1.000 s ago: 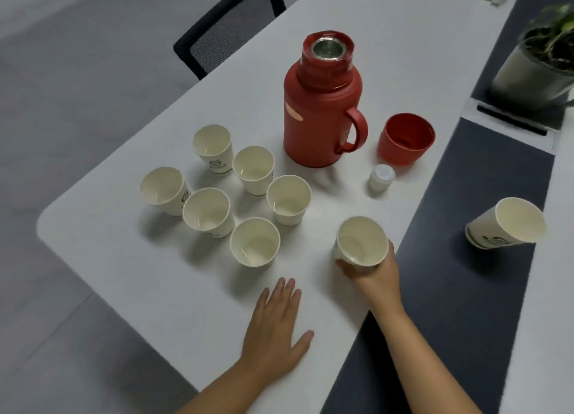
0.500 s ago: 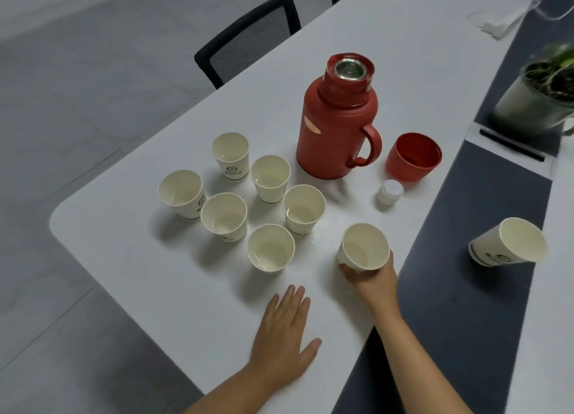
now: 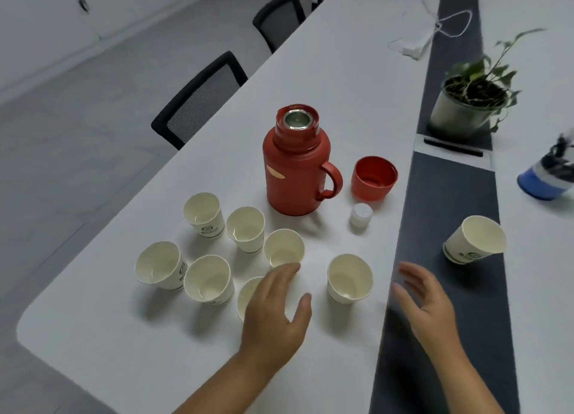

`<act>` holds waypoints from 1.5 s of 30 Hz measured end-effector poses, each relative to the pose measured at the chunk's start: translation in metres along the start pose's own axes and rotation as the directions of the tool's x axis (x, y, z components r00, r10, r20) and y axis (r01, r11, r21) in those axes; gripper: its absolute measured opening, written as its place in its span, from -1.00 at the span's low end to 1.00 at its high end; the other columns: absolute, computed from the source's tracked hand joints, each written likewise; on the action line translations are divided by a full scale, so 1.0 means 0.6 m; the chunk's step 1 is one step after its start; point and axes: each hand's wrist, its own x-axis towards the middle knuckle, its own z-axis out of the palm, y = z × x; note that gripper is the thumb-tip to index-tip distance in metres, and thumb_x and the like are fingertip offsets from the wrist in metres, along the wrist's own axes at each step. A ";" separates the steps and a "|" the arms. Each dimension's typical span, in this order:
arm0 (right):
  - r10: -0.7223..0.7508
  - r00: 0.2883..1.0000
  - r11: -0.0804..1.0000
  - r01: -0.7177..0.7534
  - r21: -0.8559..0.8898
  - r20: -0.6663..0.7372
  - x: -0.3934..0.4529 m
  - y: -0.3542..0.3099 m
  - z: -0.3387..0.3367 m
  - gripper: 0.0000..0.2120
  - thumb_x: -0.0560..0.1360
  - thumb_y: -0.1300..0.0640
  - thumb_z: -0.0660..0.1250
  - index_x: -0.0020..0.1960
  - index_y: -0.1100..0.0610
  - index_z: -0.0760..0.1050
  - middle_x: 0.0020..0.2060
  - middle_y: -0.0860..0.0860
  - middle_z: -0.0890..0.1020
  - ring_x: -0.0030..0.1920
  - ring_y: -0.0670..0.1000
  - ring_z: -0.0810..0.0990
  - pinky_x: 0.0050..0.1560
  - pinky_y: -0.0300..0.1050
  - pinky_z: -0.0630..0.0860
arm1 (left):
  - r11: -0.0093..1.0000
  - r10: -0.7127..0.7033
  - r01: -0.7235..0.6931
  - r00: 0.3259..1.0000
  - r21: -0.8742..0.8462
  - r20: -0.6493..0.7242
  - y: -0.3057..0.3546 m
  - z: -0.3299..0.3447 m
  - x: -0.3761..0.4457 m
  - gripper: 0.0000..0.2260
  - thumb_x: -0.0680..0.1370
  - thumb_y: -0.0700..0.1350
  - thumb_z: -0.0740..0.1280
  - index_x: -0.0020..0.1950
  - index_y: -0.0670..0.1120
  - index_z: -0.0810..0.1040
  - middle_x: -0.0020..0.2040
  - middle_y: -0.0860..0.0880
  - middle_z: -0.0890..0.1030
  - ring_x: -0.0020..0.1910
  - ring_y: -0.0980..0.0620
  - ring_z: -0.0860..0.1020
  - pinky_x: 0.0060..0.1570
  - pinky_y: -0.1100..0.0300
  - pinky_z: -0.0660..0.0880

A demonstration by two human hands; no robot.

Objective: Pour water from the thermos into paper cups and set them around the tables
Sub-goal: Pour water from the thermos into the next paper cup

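So the red thermos (image 3: 295,162) sits mid-frame on the white surface (image 3: 124,336), cap off, shiny metal mouth showing, handle facing right. Its red lid cup (image 3: 374,177) stands open side up just to the right, nothing visible inside, and a small white stopper (image 3: 361,215) is below that. Six paper cups (image 3: 208,278) are clustered lower left of the thermos, all upright; can't really tell if there's water in any. A seventh cup (image 3: 349,278) stands alone between the two hands. Left hand (image 3: 275,308) is open, hovering over the nearest cluster cup, gripping nothing. Right hand (image 3: 425,302) is open too, fingers spread, just right of the lone cup, not touching it. Another cup (image 3: 473,240) sits at the right edge of the dark strip (image 3: 441,320). Potted plant (image 3: 469,103) upper right
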 end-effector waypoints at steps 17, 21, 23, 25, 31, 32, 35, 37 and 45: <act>0.063 0.998 0.997 -0.062 -0.048 0.022 0.314 -0.115 0.240 -0.80 0.48 0.01 0.54 -0.16 0.03 0.53 -0.31 -0.04 0.63 -0.30 -0.05 0.54 -0.22 -0.02 0.47 | 0.926 -0.207 0.320 0.875 -0.201 0.438 -0.161 -0.034 0.463 0.09 0.26 0.04 0.75 0.69 0.19 0.25 0.56 0.24 0.46 0.54 0.18 0.43 0.50 0.05 0.41; 0.110 0.994 0.988 -0.110 0.111 0.000 0.336 -0.090 0.260 -0.76 0.33 0.22 0.47 -0.36 0.13 0.40 -0.47 0.03 0.46 -0.40 0.04 0.51 -0.30 0.12 0.55 | 0.924 -0.118 0.275 0.866 -0.266 0.486 -0.166 -0.034 0.473 0.04 0.19 -0.16 0.72 0.58 0.23 0.34 0.43 0.27 0.55 0.45 0.22 0.51 0.44 0.06 0.48; 0.121 0.991 0.977 -0.109 0.183 -0.060 0.341 -0.086 0.267 -0.76 0.29 0.28 0.44 -0.39 0.16 0.38 -0.48 0.04 0.41 -0.41 0.05 0.48 -0.33 0.11 0.56 | 0.915 -0.108 0.277 0.869 -0.294 0.482 -0.164 -0.032 0.476 0.03 0.17 -0.19 0.72 0.55 0.22 0.36 0.41 0.25 0.57 0.44 0.18 0.52 0.41 0.07 0.50; 0.116 0.989 0.973 -0.096 0.208 -0.089 0.337 -0.086 0.272 -0.78 0.31 0.34 0.43 -0.39 0.19 0.41 -0.47 0.06 0.42 -0.42 0.07 0.49 -0.36 0.09 0.60 | 0.910 -0.098 0.271 0.877 -0.315 0.470 -0.162 -0.033 0.478 0.02 0.17 -0.18 0.73 0.55 0.20 0.38 0.40 0.23 0.58 0.42 0.19 0.54 0.40 0.07 0.51; 0.078 0.987 0.950 -0.032 0.309 -0.137 0.301 -0.144 0.247 -0.83 0.36 0.50 0.35 -0.33 0.30 0.51 -0.41 0.14 0.42 -0.40 0.17 0.54 -0.33 0.31 0.70 | 0.896 -0.029 0.205 0.912 -0.393 0.410 -0.111 -0.065 0.475 0.01 0.15 -0.22 0.71 0.53 0.22 0.42 0.37 0.24 0.61 0.41 0.17 0.56 0.40 0.06 0.52; 0.039 0.987 0.959 0.007 0.282 -0.157 0.293 -0.165 0.231 -0.81 0.35 0.50 0.35 -0.34 0.27 0.52 -0.41 0.13 0.42 -0.39 0.14 0.49 -0.34 0.27 0.70 | 0.893 -0.008 0.182 0.921 -0.411 0.390 -0.094 -0.074 0.472 0.03 0.15 -0.21 0.72 0.55 0.21 0.41 0.38 0.23 0.61 0.41 0.18 0.56 0.41 0.06 0.50; -0.126 0.968 0.985 0.149 0.092 -0.216 0.261 -0.235 0.160 -0.70 0.32 0.45 0.42 -0.38 0.07 0.53 -0.48 0.06 0.48 -0.41 0.03 0.47 -0.39 0.01 0.61 | 0.880 0.040 0.123 0.943 -0.459 0.330 -0.031 -0.100 0.459 0.04 0.12 -0.11 0.74 0.56 0.16 0.41 0.38 0.20 0.63 0.38 0.18 0.58 0.41 0.01 0.50; -0.222 0.947 0.974 0.224 -0.021 -0.232 0.226 -0.288 0.105 -0.64 0.30 0.47 0.47 -0.37 0.01 0.56 -0.48 -0.01 0.54 -0.43 -0.02 0.50 -0.40 -0.09 0.50 | 0.867 0.062 0.091 0.956 -0.490 0.287 0.022 -0.116 0.441 0.03 0.11 0.02 0.75 0.55 0.14 0.42 0.36 0.20 0.64 0.35 0.16 0.60 0.37 0.02 0.53; -0.302 0.911 0.953 0.287 -0.094 -0.282 -0.005 -0.380 -0.086 -0.60 0.45 0.63 0.43 -0.12 0.12 0.68 -0.42 0.08 0.62 -0.48 0.18 0.65 -0.48 0.06 0.62 | 0.781 0.112 0.103 0.947 -0.616 0.301 0.200 -0.124 0.283 -0.02 0.14 0.16 0.74 0.51 0.16 0.46 0.34 0.23 0.64 0.34 0.21 0.60 0.32 0.19 0.56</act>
